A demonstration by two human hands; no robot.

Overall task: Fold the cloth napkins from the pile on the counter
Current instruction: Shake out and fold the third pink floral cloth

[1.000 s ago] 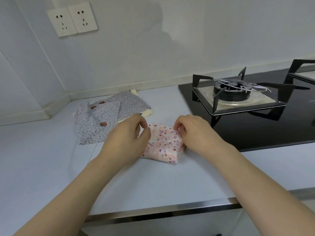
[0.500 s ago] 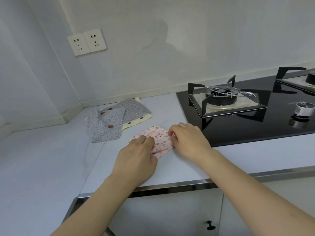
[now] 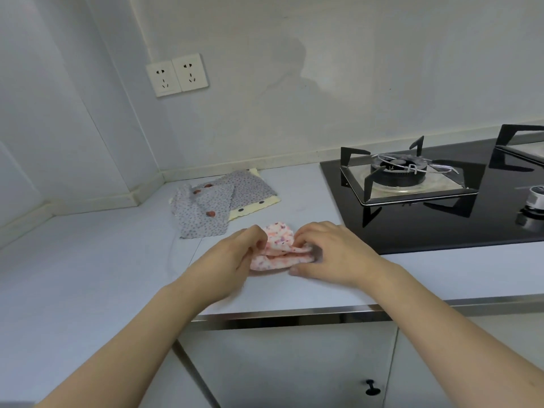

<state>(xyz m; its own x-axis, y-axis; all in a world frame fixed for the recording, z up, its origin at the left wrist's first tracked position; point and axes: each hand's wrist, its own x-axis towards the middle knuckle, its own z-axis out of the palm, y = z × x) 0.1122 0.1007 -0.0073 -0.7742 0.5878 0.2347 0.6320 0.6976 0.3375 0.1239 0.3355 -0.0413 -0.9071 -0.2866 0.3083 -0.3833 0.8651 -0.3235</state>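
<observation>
Both hands pinch pink napkin (image 3: pixel 275 250); left hand (image 3: pixel 232 260) | right hand (image 3: pixel 332 254)

Right burner (image 3: pixel 527 148) cut by the edge; yellow napkin (image 3: pixel 253 206) mostly under grey napkins (image 3: pixel 206 210).

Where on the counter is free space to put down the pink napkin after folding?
Bare counter lies left of the left hand, below the grey napkin pile. A narrower strip runs between the right hand and the counter's front edge. Behind the pink napkin, room is tight between pile and stove.
</observation>
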